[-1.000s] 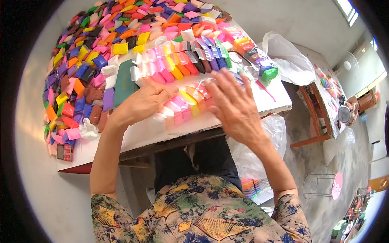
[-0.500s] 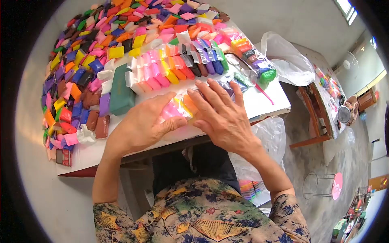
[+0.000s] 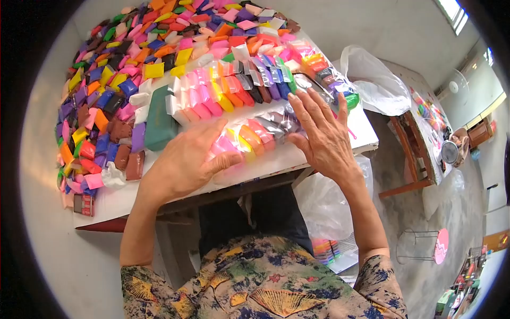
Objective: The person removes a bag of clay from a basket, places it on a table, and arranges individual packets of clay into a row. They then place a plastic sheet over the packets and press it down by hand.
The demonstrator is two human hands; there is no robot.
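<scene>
A clear bag of coloured packets (image 3: pixel 254 139), pink, yellow, orange, red and dark, lies near the table's front edge. My left hand (image 3: pixel 191 154) rests at its left end, thumb apart from the fingers, which partly cover the pink packets. My right hand (image 3: pixel 325 135) is spread flat over the bag's right end, fingers pointing away from me, and hides part of it. Behind the bag stands a neat row of packets (image 3: pixel 228 90) running from white and pink to blue and green. A dark green block (image 3: pixel 161 119) sits at the row's left end.
A large heap of mixed coloured packets (image 3: pixel 106 101) covers the table's back and left. Filled clear bags (image 3: pixel 321 66) lie at the right, near a pink stick (image 3: pixel 351 133). Beyond are a white plastic bag (image 3: pixel 377 80), a second table (image 3: pixel 411 143) and a pink-topped stool (image 3: pixel 441 245).
My right hand has moved to the right along the bag, uncovering its orange and red packets. My left hand has stayed nearly in place.
</scene>
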